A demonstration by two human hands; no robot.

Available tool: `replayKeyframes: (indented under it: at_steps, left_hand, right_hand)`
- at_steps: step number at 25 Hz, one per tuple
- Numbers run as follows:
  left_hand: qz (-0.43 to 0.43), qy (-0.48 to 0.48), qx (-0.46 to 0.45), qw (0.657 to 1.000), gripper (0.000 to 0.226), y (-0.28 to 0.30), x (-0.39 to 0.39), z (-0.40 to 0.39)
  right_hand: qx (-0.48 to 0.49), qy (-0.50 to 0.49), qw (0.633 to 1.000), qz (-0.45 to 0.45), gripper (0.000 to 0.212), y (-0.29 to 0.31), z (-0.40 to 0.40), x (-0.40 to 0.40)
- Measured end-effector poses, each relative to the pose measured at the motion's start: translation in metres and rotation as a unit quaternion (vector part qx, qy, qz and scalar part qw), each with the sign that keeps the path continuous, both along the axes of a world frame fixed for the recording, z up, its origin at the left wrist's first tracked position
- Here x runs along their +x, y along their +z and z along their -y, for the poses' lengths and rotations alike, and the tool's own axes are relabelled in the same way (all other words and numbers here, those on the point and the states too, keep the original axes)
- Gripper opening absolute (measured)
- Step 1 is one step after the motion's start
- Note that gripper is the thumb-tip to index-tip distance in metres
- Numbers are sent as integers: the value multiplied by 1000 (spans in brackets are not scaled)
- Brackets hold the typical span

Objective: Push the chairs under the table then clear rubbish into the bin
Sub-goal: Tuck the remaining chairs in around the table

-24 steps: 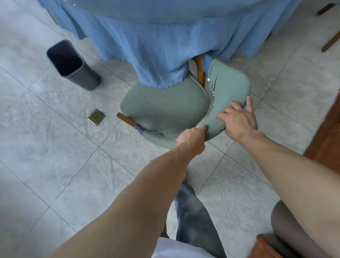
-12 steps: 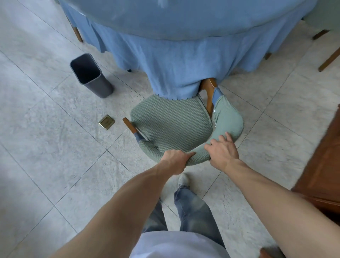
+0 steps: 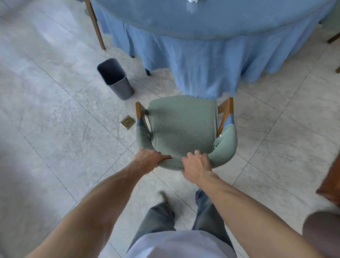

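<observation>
A wooden chair with a green knitted cover (image 3: 181,127) stands in front of me, its seat just outside the hanging edge of the blue tablecloth on the round table (image 3: 211,60). My left hand (image 3: 149,162) grips the curved backrest at its left part. My right hand (image 3: 197,166) lies over the backrest's middle, fingers curled on it. A dark grey bin (image 3: 115,79) stands upright and open on the floor, left of the chair. White rubbish (image 3: 192,1) lies on the tabletop at the frame's top edge.
A small brass floor plate (image 3: 127,122) sits in the tiles between bin and chair. Another chair's wooden leg (image 3: 94,24) shows at the table's far left. Brown wooden furniture (image 3: 331,184) stands at the right edge. My legs and shoe (image 3: 161,197) are below the chair.
The chair has turned square to the table and sits farther out from under the cloth. My view has pulled back and up; both hands stay on the backrest.
</observation>
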State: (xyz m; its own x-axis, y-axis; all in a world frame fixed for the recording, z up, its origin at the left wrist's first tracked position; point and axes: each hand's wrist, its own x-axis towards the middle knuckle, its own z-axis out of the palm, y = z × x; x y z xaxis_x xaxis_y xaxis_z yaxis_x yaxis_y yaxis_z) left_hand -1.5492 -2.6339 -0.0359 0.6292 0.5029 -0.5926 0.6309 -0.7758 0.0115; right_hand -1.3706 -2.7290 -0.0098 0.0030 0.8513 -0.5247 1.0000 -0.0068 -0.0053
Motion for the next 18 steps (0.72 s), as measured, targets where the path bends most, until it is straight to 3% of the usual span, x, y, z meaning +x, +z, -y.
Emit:
replayKeyframes:
  at_steps: [5,10,15,18]
  left_hand:
    - [-6,74,33,997,55,7,-74,2]
    - [38,6,-9,999,78,7,-74,24]
    - [-3,-12,-16,1000,62,3,-66,7]
    - [-2,-16,19,1000,59,0,-66,-29]
  right_hand:
    - [-5,-34,990,-134,53,-7,31,-31]
    - [1,-76,996,-55,54,-17,49,-13]
    - [-29,-20,999,17,39,-20,32,-22]
    - [-9,-17,1000,12,39,-21,3,-25]
